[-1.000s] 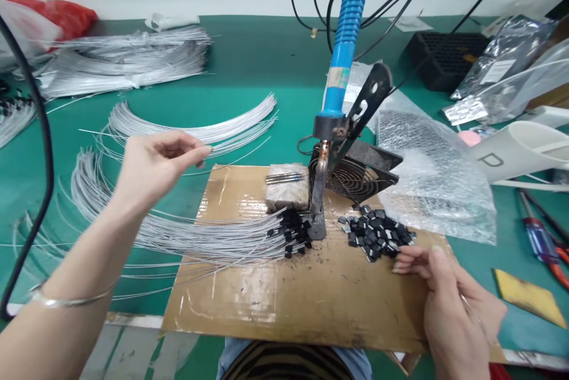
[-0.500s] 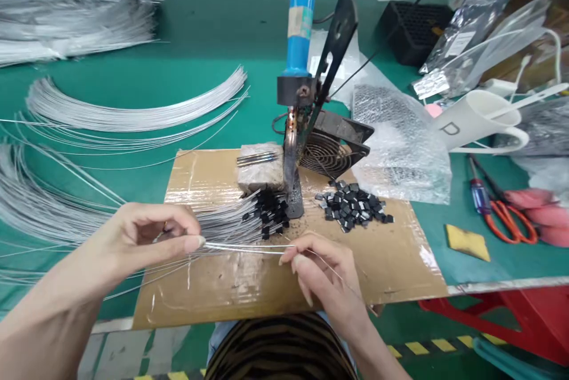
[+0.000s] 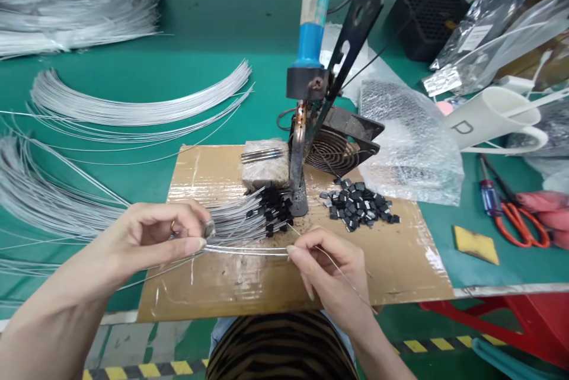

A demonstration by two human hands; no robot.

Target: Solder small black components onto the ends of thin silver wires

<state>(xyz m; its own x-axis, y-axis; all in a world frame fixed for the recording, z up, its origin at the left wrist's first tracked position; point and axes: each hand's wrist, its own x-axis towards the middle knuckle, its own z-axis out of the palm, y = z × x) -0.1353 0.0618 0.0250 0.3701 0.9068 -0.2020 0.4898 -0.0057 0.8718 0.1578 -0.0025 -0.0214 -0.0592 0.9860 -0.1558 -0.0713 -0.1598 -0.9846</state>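
Note:
My left hand (image 3: 155, 235) pinches a pair of thin white wires (image 3: 246, 251) between thumb and forefinger; a greyish patch shows at the forefinger's tip. The wires stretch across to my right hand (image 3: 331, 267), whose thumb and forefinger are closed on their far ends. A thinner strand, like solder wire (image 3: 341, 271), also runs through my right hand and sticks out past its fingertips. Just behind lies a bundle of white wires (image 3: 235, 217) with black pieces (image 3: 275, 208) on their ends. Small black connectors (image 3: 362, 205) lie in a heap beyond my right hand.
A blue-handled soldering iron (image 3: 313, 30) stands upright in a holder over the cardboard (image 3: 213, 291), beside a small fan (image 3: 340, 146). More white wires (image 3: 133, 110) lie at left. At right are bubble wrap (image 3: 404, 131), a mug (image 3: 498, 116), red-handled scissors (image 3: 524, 226) and a yellow sponge (image 3: 476, 243).
The view has shifted slightly, so the bench appears further right. My right thumb and forefinger have drawn closer together over the wire ends. My left hand keeps its pinch.

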